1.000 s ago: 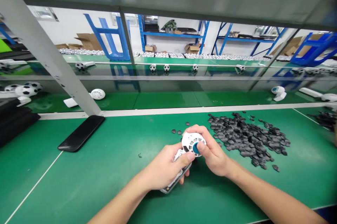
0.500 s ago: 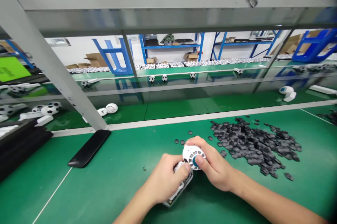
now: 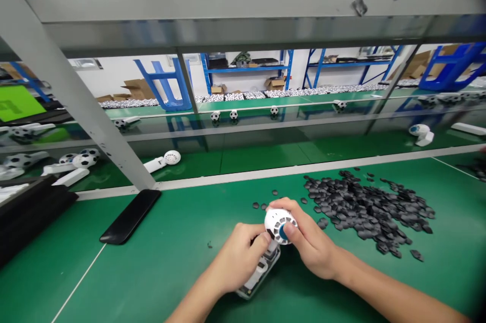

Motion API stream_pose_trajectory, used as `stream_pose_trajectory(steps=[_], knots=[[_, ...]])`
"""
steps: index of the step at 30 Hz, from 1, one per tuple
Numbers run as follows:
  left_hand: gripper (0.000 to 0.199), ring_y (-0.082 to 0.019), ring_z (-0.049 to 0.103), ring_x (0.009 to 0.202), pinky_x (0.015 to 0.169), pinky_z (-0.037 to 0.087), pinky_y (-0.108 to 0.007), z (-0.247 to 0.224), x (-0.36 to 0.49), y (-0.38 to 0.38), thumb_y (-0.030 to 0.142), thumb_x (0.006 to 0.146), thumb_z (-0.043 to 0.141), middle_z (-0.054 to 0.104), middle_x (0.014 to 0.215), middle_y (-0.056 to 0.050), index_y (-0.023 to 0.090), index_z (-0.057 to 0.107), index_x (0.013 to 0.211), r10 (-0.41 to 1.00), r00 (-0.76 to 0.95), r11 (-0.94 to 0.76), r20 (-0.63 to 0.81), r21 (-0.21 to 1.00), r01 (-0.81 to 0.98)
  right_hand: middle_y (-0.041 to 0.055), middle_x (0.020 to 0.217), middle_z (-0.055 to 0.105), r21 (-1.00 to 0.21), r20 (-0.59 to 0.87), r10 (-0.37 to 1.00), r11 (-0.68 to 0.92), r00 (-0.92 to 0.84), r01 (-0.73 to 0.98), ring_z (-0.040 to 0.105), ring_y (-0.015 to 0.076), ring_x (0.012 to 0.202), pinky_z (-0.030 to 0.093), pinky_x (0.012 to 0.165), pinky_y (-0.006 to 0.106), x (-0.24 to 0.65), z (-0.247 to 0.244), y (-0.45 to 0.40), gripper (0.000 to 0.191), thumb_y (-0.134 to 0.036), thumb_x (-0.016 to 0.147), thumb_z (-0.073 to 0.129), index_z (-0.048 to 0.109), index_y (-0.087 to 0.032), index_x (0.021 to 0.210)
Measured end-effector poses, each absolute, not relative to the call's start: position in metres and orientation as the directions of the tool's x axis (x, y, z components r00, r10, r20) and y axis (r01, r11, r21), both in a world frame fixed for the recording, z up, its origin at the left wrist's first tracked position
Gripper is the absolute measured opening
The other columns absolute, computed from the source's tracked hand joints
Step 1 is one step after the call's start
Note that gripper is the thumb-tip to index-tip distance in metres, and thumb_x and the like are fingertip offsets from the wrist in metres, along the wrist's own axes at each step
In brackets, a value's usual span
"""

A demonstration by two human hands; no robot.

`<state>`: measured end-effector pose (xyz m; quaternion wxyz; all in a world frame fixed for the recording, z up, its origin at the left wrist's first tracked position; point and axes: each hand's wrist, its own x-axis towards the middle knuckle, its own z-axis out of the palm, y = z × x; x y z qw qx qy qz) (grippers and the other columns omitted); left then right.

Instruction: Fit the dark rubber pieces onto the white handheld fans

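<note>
A white ball-shaped fan head (image 3: 280, 217) with a slotted grille and blue centre is in my right hand (image 3: 309, 242), fingers over its top and thumb on the blue middle. My left hand (image 3: 243, 257) is closed, with thumb and forefinger pinched at a small black piece (image 3: 270, 233) against the fan head's left side. Whether that piece is fixed there I cannot tell. Under my left hand lies an open grey-edged case (image 3: 260, 273) with white parts inside, partly hidden by the fingers. Right of my hands spreads a heap of small black pentagon pieces (image 3: 364, 206).
At the left, a black phone-like slab (image 3: 131, 216) lies by a metal post (image 3: 87, 95) and a dark tray (image 3: 34, 216). Behind a pale rail (image 3: 228, 175), a green belt (image 3: 250, 153) carries white fans (image 3: 163, 161). Blue stools (image 3: 167, 82) stand beyond.
The fans on the near belt have shifted right. My left thumb has moved up slightly, showing more of the case, while my right hand keeps its hold on the fan head.
</note>
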<state>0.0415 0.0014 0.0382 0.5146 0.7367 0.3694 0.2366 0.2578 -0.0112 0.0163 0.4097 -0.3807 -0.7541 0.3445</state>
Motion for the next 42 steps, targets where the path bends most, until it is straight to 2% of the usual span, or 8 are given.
stream_pose_trajectory(steps=[4, 9, 13, 18, 24, 31, 36, 42], knots=[[0.049, -0.014, 0.057, 0.063, 0.057, 0.042, -0.023, 0.030, 0.047, 0.004, 0.060, 0.101, 0.046, 0.057, 0.073, -0.001, 0.015, 0.064, 0.109, 0.765, 0.622, 0.143, -0.167, 0.986, 0.088, 0.0076, 0.121, 0.063, -0.926, 0.309, 0.896, 0.360, -0.318, 0.112, 0.062, 0.0237, 0.101, 0.049, 0.086, 0.036, 0.257, 0.014, -0.007, 0.042, -0.054, 0.109, 0.036, 0.046, -0.030, 0.142], [0.091, -0.020, 0.070, 0.059, 0.050, 0.057, -0.029, 0.021, 0.054, 0.004, 0.064, 0.093, 0.062, 0.070, 0.085, -0.004, 0.030, 0.016, 0.163, 0.743, 0.647, 0.270, -0.172, 0.961, -0.055, 0.0006, 0.088, 0.066, -0.983, 0.165, 0.915, 0.181, -0.369, 0.010, 0.062, 0.0185, 0.074, 0.050, 0.072, 0.033, 0.249, 0.018, -0.009, 0.061, -0.057, 0.110, 0.034, 0.018, -0.029, 0.162], [0.076, -0.020, 0.072, 0.076, 0.055, 0.062, -0.028, 0.020, 0.051, 0.006, 0.052, 0.090, 0.073, 0.067, 0.117, -0.012, 0.026, 0.045, 0.155, 0.756, 0.649, 0.175, -0.087, 0.982, -0.072, 0.0029, 0.096, 0.069, -0.981, 0.160, 0.934, 0.185, -0.319, 0.050, 0.067, 0.0206, 0.084, 0.053, 0.081, 0.036, 0.243, 0.019, -0.011, 0.064, -0.054, 0.108, 0.045, 0.021, -0.029, 0.161], [0.053, -0.021, 0.069, 0.078, 0.056, 0.063, -0.029, 0.022, 0.040, 0.020, 0.052, 0.092, 0.069, 0.067, 0.111, -0.010, 0.019, 0.064, 0.133, 0.909, 0.413, 0.108, -0.061, 0.990, -0.091, 0.0130, 0.148, 0.050, -0.985, 0.136, 0.943, 0.162, -0.305, 0.065, 0.068, 0.0185, 0.089, 0.058, 0.073, 0.034, 0.252, 0.022, -0.001, 0.062, -0.057, 0.106, 0.046, 0.024, -0.034, 0.159], [0.043, -0.021, 0.067, 0.083, 0.067, 0.065, -0.037, 0.020, 0.035, 0.038, 0.055, 0.097, 0.056, 0.066, 0.101, -0.006, 0.023, 0.056, 0.125, 0.985, 0.114, 0.155, -0.128, 0.950, -0.272, 0.0044, 0.103, 0.069, -0.980, -0.090, 0.871, 0.010, -0.483, 0.200, 0.067, 0.0186, 0.077, 0.056, 0.071, 0.034, 0.266, 0.026, 0.008, 0.064, -0.056, 0.099, 0.061, 0.039, -0.030, 0.153], [0.043, -0.018, 0.065, 0.079, 0.071, 0.056, -0.030, 0.022, 0.022, 0.036, 0.052, 0.095, 0.062, 0.066, 0.101, -0.005, 0.021, 0.053, 0.123, 0.952, 0.304, -0.053, 0.027, 0.996, 0.078, 0.0031, 0.089, 0.070, -0.982, -0.022, 0.941, 0.043, -0.337, 0.184, 0.064, 0.0171, 0.068, 0.055, 0.063, 0.030, 0.277, 0.038, 0.010, 0.050, -0.052, 0.094, 0.070, 0.056, -0.024, 0.133], [0.050, -0.018, 0.060, 0.078, 0.070, 0.047, -0.028, 0.039, 0.001, 0.034, 0.050, 0.094, 0.066, 0.069, 0.099, -0.003, 0.024, 0.054, 0.135, 0.832, 0.550, -0.196, -0.070, 0.891, 0.409, 0.0051, 0.097, 0.073, -0.945, 0.002, 0.926, 0.124, -0.376, 0.302, 0.065, 0.0194, 0.072, 0.055, 0.056, 0.029, 0.286, 0.044, 0.014, 0.038, -0.052, 0.096, 0.065, 0.064, -0.025, 0.122], [0.035, -0.016, 0.057, 0.071, 0.064, 0.043, -0.024, 0.046, -0.003, 0.032, 0.041, 0.093, 0.064, 0.069, 0.087, 0.000, 0.023, 0.060, 0.122, 0.762, 0.637, -0.291, -0.114, 0.818, 0.496, 0.0041, 0.098, 0.076, -0.798, 0.088, 0.897, 0.324, -0.434, 0.507, 0.067, 0.0236, 0.082, 0.051, 0.067, 0.031, 0.285, 0.046, 0.008, 0.027, -0.048, 0.097, 0.064, 0.073, -0.028, 0.113]])
